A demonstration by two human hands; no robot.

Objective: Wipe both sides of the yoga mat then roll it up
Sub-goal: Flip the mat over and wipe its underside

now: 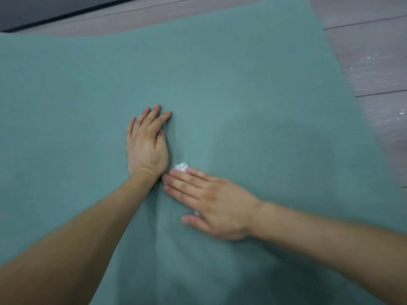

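Your right hand (211, 201) lies flat on the teal yoga mat (242, 84), fingers straight and close together, pressing a crumpled white wipe (181, 167) onto the surface. It is not clenched round the wipe, only pinning it down. A tuft of the wipe pokes out just beyond the fingertips, and a sliver shows by the thumb. Just ahead of those fingertips, its wrist almost touching them, your left hand (146, 148) rests palm-down on the mat with straight fingers and holds nothing. It looks to be steadying the mat for the wiping hand.

The mat lies unrolled beneath both hands and spreads away from the wipe on every side. Its far and right edges meet the pale wooden floor (374, 51) well beyond the pressing hand. Faint ripples run from the wipe back toward you.

On progress, you appear to be in the wiping stage, working the face now turned up. Whether this is the first face or the second cannot be told — the underside is hidden and no cleaned patch reads clearly. A darker area to the right of the pressing hand may only be shadow. Rolling has not begun — no visible edge of the mat is curled. At the least, the roll-up lies ahead.
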